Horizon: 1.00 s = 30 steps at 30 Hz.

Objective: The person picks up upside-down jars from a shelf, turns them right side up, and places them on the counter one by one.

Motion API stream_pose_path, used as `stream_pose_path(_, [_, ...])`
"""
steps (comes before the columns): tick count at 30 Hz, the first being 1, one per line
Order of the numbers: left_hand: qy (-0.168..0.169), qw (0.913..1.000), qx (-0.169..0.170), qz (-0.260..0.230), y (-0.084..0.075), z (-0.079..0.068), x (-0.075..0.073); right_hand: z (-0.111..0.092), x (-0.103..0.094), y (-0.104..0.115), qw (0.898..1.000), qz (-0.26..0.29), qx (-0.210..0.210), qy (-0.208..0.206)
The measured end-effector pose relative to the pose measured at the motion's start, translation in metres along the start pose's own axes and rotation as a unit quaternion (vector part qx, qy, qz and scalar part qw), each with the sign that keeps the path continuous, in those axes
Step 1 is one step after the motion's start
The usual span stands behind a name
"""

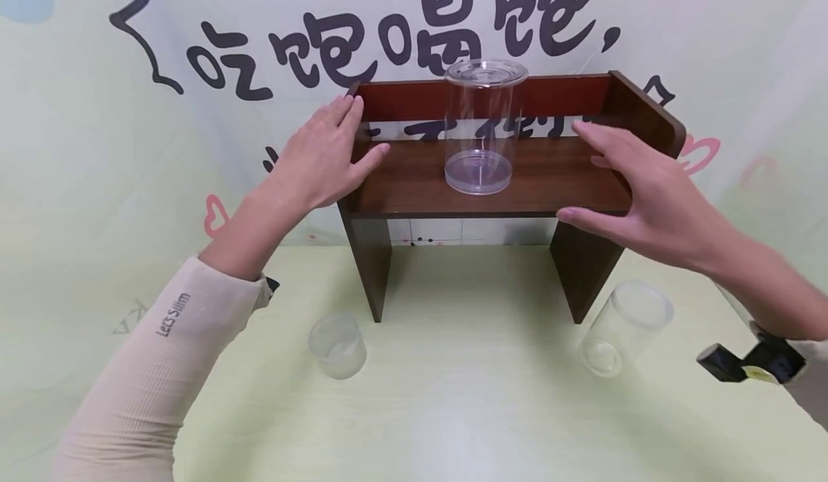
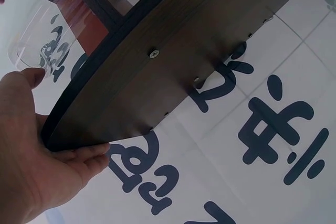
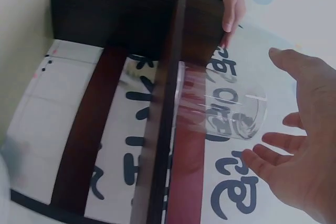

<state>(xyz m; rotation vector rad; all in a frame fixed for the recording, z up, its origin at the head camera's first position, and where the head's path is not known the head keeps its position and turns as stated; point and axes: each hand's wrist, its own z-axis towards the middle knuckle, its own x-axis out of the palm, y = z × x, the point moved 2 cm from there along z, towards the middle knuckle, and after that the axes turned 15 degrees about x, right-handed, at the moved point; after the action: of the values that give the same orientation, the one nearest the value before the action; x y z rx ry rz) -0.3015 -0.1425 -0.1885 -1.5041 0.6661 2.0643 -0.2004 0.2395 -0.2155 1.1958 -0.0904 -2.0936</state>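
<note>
Head view: straight left fingers (image 1: 341, 113) touch shelf (image 1: 401, 180) edge; empty right fingers (image 1: 611, 143) spread clear of jar (image 1: 482, 128).

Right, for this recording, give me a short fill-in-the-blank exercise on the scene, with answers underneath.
1. In the head view, the left hand touches the ____ side panel of the dark brown wooden shelf unit.
2. The right hand, thumb and fingers spread apart, holds ____.
3. In the head view, the tall clear plastic jar on the shelf stands ____ the two hands.
4. In height, the clear cylindrical container on the table's right is ____ than the clear plastic cup on its left.

Answers: left; nothing; between; taller.
</note>
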Motion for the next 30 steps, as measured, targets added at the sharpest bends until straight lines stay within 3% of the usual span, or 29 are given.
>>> stream_pose_path(7, [-0.008, 1.0000, 0.001, -0.006, 0.002, 0.000, 0.000, 0.027, 0.004, 0.009, 0.998, 0.018, 0.053, -0.018])
stream_pose_path(14, [-0.011, 0.9999, 0.000, -0.007, 0.002, 0.000, 0.000, 0.054, 0.013, 0.012, 0.997, 0.017, 0.068, -0.038])
stream_pose_path(30, [-0.017, 0.9998, 0.004, -0.009, 0.001, 0.001, 0.002, 0.093, 0.037, 0.009, 0.992, 0.036, 0.114, -0.032])
